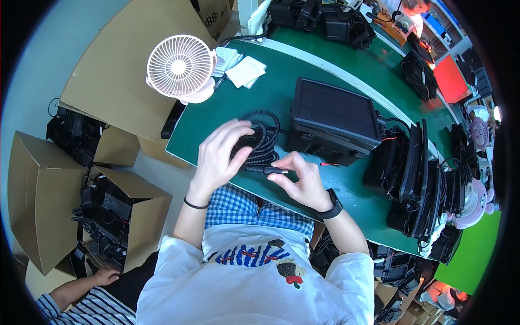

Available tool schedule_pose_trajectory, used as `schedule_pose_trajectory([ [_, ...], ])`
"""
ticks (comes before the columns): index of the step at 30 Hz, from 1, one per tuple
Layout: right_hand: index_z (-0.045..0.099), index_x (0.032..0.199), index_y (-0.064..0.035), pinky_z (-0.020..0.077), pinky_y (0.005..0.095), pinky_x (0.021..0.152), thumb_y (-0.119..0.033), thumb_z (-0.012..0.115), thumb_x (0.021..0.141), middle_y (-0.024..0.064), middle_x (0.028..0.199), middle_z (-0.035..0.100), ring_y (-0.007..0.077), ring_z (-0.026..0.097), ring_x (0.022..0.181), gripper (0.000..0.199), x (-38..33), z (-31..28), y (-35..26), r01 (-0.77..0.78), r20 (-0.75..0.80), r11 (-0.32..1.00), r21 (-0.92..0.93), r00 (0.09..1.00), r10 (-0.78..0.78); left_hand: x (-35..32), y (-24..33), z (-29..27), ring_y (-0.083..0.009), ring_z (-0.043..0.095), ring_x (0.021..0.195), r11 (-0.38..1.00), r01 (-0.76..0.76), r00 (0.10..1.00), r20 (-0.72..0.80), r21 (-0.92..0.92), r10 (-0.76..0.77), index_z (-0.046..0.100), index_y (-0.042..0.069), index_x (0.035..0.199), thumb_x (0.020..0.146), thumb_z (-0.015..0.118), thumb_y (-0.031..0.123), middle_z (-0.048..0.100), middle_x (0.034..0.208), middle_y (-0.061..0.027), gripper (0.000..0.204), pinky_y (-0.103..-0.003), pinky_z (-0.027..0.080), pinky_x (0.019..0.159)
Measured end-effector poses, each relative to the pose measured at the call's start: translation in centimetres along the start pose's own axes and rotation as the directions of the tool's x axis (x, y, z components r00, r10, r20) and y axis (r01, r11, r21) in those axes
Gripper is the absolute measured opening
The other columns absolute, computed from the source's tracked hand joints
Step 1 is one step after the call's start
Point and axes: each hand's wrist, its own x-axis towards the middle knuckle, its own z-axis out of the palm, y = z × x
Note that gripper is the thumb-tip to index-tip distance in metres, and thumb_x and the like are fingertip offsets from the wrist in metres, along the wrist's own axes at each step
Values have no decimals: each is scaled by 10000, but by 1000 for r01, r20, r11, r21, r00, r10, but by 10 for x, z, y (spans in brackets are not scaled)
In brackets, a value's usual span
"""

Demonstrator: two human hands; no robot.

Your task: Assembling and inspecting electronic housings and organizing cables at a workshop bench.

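A coil of black ribbed cable [264,146] lies at the front edge of the green table. My left hand [219,154] curls around the coil's left side, with thumb and fingertips against the loops. At the coil's lower right, my right hand [302,179] pinches the black cable plug [274,170] between thumb and forefinger. The plug's light-coloured tip shows between those fingers. Just beyond and to the right of the coil stands a black box-shaped device [336,116] with a flat dark panel on top. A short red and black wire [329,164] lies by its base.
A pale pink fan [181,65] and paper slips [246,71] are at the table's far left. Black devices with cables [406,168] crowd the right side. Open cardboard boxes [49,200] holding black parts stand at left. Another person's hand [106,275] is at lower left.
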Motion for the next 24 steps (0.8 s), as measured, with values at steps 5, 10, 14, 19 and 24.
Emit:
schedule_pose_trajectory([
  [5, 567, 980, 13, 548, 292, 722, -207, 718, 863, 134, 888, 697, 227, 710, 827, 292, 3, -4, 3, -95, -56, 994, 55, 994, 98, -34, 21, 11, -332, 383, 1295, 809, -232, 930, -121, 540, 347, 733, 279, 948, 719, 740, 480, 625, 1169, 56, 305, -518, 297, 1068],
  [10, 566, 1016, 15, 542, 274, 728, -198, 728, 857, 116, 923, 686, 173, 694, 830, 311, -1, -5, 7, -94, -48, 991, 96, 994, 99, -26, 31, 16, -342, 390, 1316, 879, -202, 964, -72, 432, 257, 723, 241, 1003, 744, 747, 363, 602, 1253, 71, 287, -513, 329, 1053],
  [14, 572, 1062, -19, 532, 314, 694, -237, 756, 790, 122, 968, 645, 256, 652, 819, 394, 7, -18, 1, 216, 65, 909, -357, 976, -207, -17, 35, 14, -412, 382, 1326, 901, -198, 974, -27, 385, 226, 706, 154, 954, 742, 745, 279, 599, 1258, 18, 249, -528, 388, 1015],
  [19, 562, 1043, -50, 524, 325, 658, -228, 717, 783, 75, 927, 621, 220, 615, 815, 351, 10, -18, 1, 424, 169, 611, -669, 887, -430, -17, 41, 12, -327, 499, 1249, 910, -215, 976, 37, 355, 216, 693, 129, 992, 729, 746, 210, 615, 1210, -26, 280, -558, 367, 1021],
  [24, 568, 1003, -48, 504, 330, 583, -257, 671, 842, 71, 808, 580, 217, 592, 703, 283, 2, -8, 3, 367, 183, 684, -631, 926, -329, -23, 39, 8, -197, 618, 1101, 845, -359, 927, 44, 398, 373, 717, 58, 883, 803, 696, 134, 663, 1034, -12, 113, -480, 406, 1016],
])
